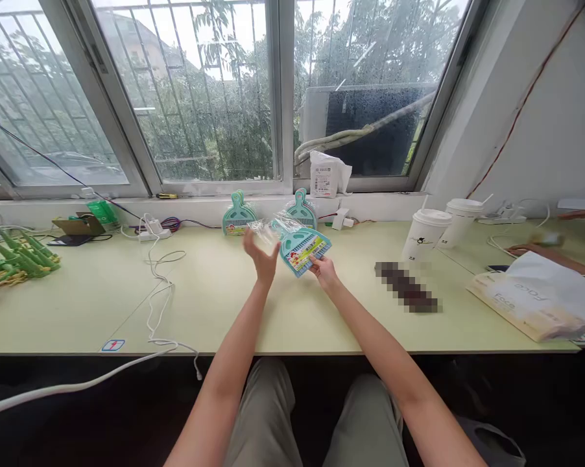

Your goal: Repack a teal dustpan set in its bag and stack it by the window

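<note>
A small teal dustpan-and-brush set (297,245) with a bright printed label is held above the table, tilted, in clear plastic wrapping. My right hand (325,271) pinches its lower right edge. Beside its upper left end is my left hand (262,256), fingers and thumb spread apart, close to the loose crinkled plastic; whether it touches the film I cannot tell. Two more such wrapped sets lean against the wall under the window: a left dustpan set (238,214) and a right dustpan set (302,206), the latter partly hidden behind the held one.
White cables (159,292) trail over the table (200,311) on the left, near a power strip (154,230). Green artificial-looking stems (20,254) lie far left by another person's hand. Lidded paper cups (426,235), a blurred-out item (406,287) and a paper package (536,295) are at right.
</note>
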Demonstrator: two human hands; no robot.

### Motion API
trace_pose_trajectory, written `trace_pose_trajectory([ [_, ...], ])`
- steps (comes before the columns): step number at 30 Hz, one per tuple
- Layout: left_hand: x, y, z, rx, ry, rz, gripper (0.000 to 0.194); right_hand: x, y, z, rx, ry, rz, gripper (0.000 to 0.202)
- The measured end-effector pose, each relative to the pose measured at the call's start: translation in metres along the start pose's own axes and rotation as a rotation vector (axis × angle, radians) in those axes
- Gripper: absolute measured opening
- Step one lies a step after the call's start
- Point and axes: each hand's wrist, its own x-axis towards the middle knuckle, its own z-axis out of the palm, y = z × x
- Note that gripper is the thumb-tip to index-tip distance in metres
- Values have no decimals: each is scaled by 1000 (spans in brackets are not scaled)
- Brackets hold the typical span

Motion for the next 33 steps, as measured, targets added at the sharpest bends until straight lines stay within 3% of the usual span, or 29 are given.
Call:
trace_pose_trajectory([
  [2, 8, -4, 1, -175, 40, -254, 73, -1, -3, 1, 1, -23, -22, 21],
  [4, 14, -11, 4, -426, -145, -475, 60, -2, -6, 1, -16, -60, -6, 22],
  [6, 15, -19, 10, -635, -313, -585, 54, -2, -8, 2, -50, -98, 35, 20],
  [9, 5, -22, 21, -791, -365, -610, 56, -2, -11, 2, -64, -95, 61, 18],
  [13, -12, -11, 32, -876, -482, -624, 40, -1, -9, 1, -12, 12, -10, 24],
  [17, -15, -2, 31, -862, -559, -653, 36, -1, -9, 2, -12, 26, -53, 28],
  [23, -15, 1, 29, -910, -506, -680, 33, -4, -12, 4, -44, -52, -90, 28],
  [28, -23, 7, 37, -897, -635, -714, 40, -7, -15, 3, -8, 25, -180, 26],
  [30, -21, 8, 37, -904, -597, -694, 41, -8, -18, 3, -17, 20, -168, 27],
  [33, -7, 3, 27, -909, -420, -668, 44, -8, -23, 2, -64, 16, -114, 26],
])
